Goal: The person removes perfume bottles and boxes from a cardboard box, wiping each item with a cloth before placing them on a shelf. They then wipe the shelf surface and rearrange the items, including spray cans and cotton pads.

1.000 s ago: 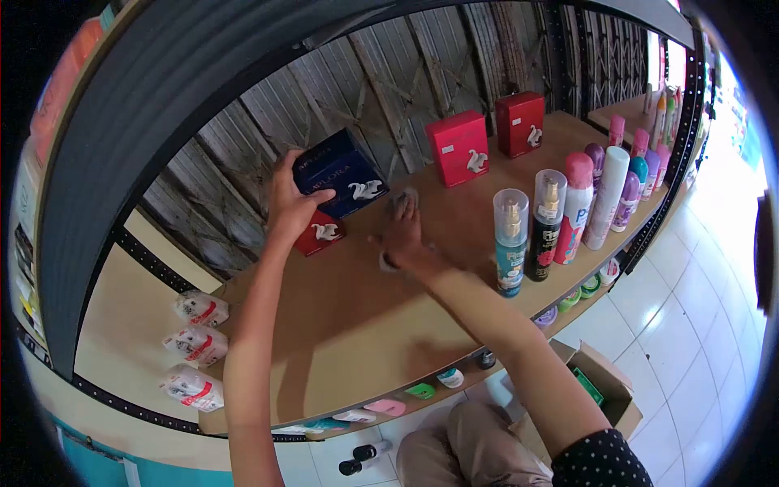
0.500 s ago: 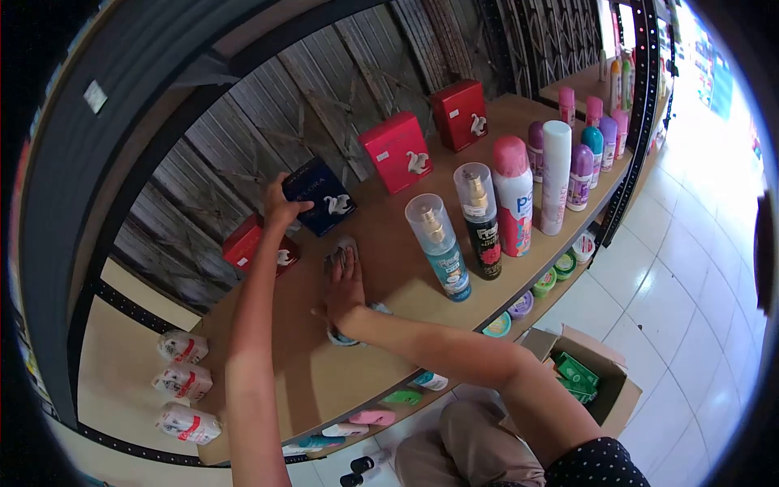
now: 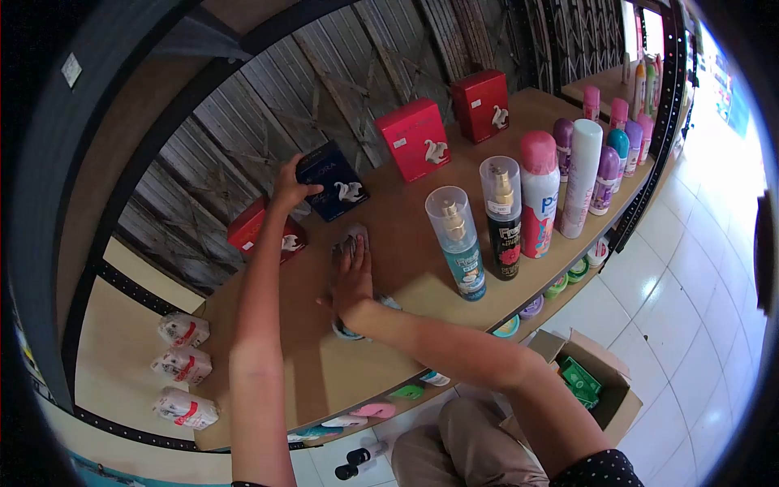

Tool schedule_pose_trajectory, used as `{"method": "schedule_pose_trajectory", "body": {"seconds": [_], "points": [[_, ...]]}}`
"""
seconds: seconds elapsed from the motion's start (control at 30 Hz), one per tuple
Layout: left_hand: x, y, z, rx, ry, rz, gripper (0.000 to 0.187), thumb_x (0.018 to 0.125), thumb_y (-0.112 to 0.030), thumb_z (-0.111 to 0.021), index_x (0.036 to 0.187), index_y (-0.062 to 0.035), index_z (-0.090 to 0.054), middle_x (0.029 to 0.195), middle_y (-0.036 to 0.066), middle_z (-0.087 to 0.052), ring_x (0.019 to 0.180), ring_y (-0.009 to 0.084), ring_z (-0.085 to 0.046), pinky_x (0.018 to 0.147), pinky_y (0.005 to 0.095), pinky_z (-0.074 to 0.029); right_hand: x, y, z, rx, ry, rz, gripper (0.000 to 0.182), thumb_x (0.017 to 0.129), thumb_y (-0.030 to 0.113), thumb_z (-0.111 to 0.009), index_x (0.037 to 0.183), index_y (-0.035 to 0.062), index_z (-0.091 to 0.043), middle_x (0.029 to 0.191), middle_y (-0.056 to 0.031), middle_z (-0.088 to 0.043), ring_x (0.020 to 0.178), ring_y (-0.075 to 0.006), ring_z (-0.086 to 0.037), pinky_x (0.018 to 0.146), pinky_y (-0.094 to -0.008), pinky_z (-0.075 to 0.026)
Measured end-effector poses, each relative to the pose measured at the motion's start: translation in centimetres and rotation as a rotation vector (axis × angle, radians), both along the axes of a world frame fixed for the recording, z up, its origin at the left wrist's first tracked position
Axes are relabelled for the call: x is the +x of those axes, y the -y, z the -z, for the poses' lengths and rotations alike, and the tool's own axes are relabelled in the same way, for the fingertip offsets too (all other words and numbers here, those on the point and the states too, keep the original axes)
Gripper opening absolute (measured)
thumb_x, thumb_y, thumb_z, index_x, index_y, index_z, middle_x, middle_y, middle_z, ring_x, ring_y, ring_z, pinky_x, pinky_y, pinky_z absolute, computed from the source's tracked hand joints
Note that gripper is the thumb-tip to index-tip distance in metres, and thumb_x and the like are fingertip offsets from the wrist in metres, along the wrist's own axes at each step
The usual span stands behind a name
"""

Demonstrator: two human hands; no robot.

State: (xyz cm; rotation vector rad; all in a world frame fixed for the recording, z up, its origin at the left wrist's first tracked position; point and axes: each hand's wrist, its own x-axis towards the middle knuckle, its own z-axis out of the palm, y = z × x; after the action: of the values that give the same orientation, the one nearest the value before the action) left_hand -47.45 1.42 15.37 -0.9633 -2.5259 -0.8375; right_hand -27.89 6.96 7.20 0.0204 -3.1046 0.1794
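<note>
1. Cloth (image 3: 355, 231) at clock centre, with 12 toward the metal shutter (image 3: 280, 101); lies crumpled on the shelf (image 3: 410, 223), mostly hidden beneath the right hand (image 3: 355, 286), with edges showing at 12, 4 and 6.
2. Right hand: laid palm-down on the cloth, with fingers nearly together toward 12 and thumb out toward 9.
3. Left hand (image 3: 292, 188): at 11 from the cloth, pinching the blue box (image 3: 334, 183) by its left edge, with thumb across the front; other fingers partly hidden behind.
4. Blue box: between 11 and 12, tilted, with a white swan on its front; cannot tell whether touching the shelf or lifted slightly.
5. Red box (image 3: 250, 229): at 10, near the blue box, partly behind the left forearm.
6. Pink box (image 3: 412, 138): upright at 1, with a second red box (image 3: 479, 101) just beyond.
7. Teal bottle (image 3: 468, 272): upright between 2 and 3, just beside a black bottle (image 3: 507, 243).
8. Pink-capped can (image 3: 539, 203) and white can (image 3: 580, 183): upright near 2, farther out.
9. Three white packs (image 3: 183, 364): lined up at 8.
10. Carton (image 3: 623, 406): at 4, lower than the shelf, with green packs (image 3: 580, 377) inside.
</note>
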Motion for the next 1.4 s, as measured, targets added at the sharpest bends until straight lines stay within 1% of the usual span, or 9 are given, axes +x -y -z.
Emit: {"method": "schedule_pose_trajectory", "body": {"seconds": [0.1, 0.2, 0.4, 0.57, 0.97, 1.03, 1.17, 1.23, 1.4], "points": [[-0.7, 0.2, 0.5, 0.033, -0.073, -0.050, 0.066, 0.044, -0.007, -0.078, 0.104, 0.0005, -0.049, 0.091, 0.012, -0.058, 0.085, 0.0217, -0.056, 0.077, 0.0302, -0.042, -0.1, 0.0, -0.1, 0.006, 0.018, -0.006, 0.082, 0.073, 0.062, -0.038, 0.130, 0.0046, -0.024, 0.137, -0.0183, -0.012, 0.124, -0.0436, -0.001, 0.099, -0.0510, -0.007], [0.5, -0.3, -0.3, 0.051, 0.141, -0.036, 0.070, 0.043, -0.008, -0.078, 0.106, 0.0009, -0.049, 0.093, 0.013, -0.057, 0.087, 0.0224, -0.055, 0.079, 0.0306, -0.042, -0.1, 0.0, 0.0, 0.012, 0.031, -0.011, 0.082, 0.073, 0.062, -0.038, 0.130, 0.0045, -0.023, 0.137, -0.0182, -0.013, 0.124, -0.0437, -0.001, 0.099, -0.0507, -0.007], [-2.1, 0.6, 1.3, -0.008, -0.101, -0.076, 0.071, 0.044, -0.008, -0.078, 0.108, -0.0001, -0.049, 0.093, 0.014, -0.058, 0.088, 0.0233, -0.055, 0.080, 0.0320, -0.041, 0.2, -0.1, 0.1, 0.049, -0.012, -0.006, 0.082, 0.073, 0.062, -0.038, 0.130, 0.0039, -0.023, 0.136, -0.0189, -0.013, 0.124, -0.0442, -0.002, 0.100, -0.0482, -0.009], [0.1, -0.4, -0.3, 0.006, 0.127, -0.006, 0.069, 0.045, -0.011, -0.079, 0.107, -0.0012, -0.050, 0.097, 0.013, -0.057, 0.092, 0.0245, -0.054, 0.081, 0.0329, -0.041, -0.3, 0.2, 0.5, 0.006, 0.011, -0.005, 0.083, 0.073, 0.061, -0.039, 0.130, 0.0022, -0.022, 0.135, -0.0210, -0.013, 0.124, -0.0442, -0.002, 0.100, -0.0478, -0.011], [0.5, -1.1, -0.4, -0.067, 0.123, 0.008, 0.075, 0.050, -0.011, -0.078, 0.116, -0.0027, -0.044, 0.105, 0.016, -0.053, 0.100, 0.0250, -0.051, 0.086, 0.0339, -0.039, -0.1, 0.0, 0.5, -0.027, -0.029, 0.006, 0.086, 0.072, 0.061, -0.043, 0.128, -0.0018, -0.023, 0.134, -0.0232, -0.013, 0.124, -0.0438, -0.003, 0.100, -0.0473, -0.012], [-0.2, -0.9, -0.2, -0.072, 0.119, 0.019, 0.075, 0.050, -0.011, -0.078, 0.116, -0.0023, -0.045, 0.106, 0.016, -0.053, 0.100, 0.0250, -0.050, 0.086, 0.0339, -0.039, -0.1, 0.2, 0.6, 0.045, -0.021, 0.034, 0.083, 0.073, 0.063, -0.036, 0.130, 0.0027, -0.024, 0.138, -0.0158, -0.012, 0.123, -0.0449, 0.001, 0.098, -0.0535, -0.002], [-0.7, -0.6, 0.3, -0.046, 0.108, 0.038, 0.075, 0.048, -0.011, -0.079, 0.115, -0.0016, -0.045, 0.106, 0.016, -0.053, 0.100, 0.0254, -0.051, 0.086, 0.0336, -0.039, -0.2, 0.1, 0.6, 0.006, 0.001, 0.016, 0.082, 0.073, 0.062, -0.037, 0.130, 0.0032, -0.025, 0.137, -0.0157, -0.012, 0.123, -0.0450, 0.001, 0.098, -0.0537, -0.002], [-0.8, -0.5, 0.4, -0.039, 0.109, 0.046, 0.075, 0.048, -0.011, -0.079, 0.115, -0.0019, -0.045, 0.107, 0.017, -0.053, 0.100, 0.0257, -0.050, 0.086, 0.0337, -0.039, 0.1, -0.1, 0.6, -0.026, -0.090, 0.000, 0.084, 0.073, 0.061, -0.041, 0.126, -0.0029, -0.028, 0.134, -0.0237, -0.015, 0.124, -0.0447, -0.003, 0.099, -0.0485, -0.012], [2.0, -1.0, -0.9, -0.031, 0.175, 0.000, 0.075, 0.047, -0.013, -0.078, 0.114, -0.0024, -0.046, 0.110, 0.017, -0.051, 0.101, 0.0265, -0.050, 0.087, 0.0347, -0.038, -0.1, -0.2, 0.3, -0.020, -0.003, -0.027, 0.084, 0.073, 0.061, -0.041, 0.127, -0.0027, -0.025, 0.134, -0.0234, -0.015, 0.123, -0.0452, -0.003, 0.100, -0.0486, -0.011]]}}
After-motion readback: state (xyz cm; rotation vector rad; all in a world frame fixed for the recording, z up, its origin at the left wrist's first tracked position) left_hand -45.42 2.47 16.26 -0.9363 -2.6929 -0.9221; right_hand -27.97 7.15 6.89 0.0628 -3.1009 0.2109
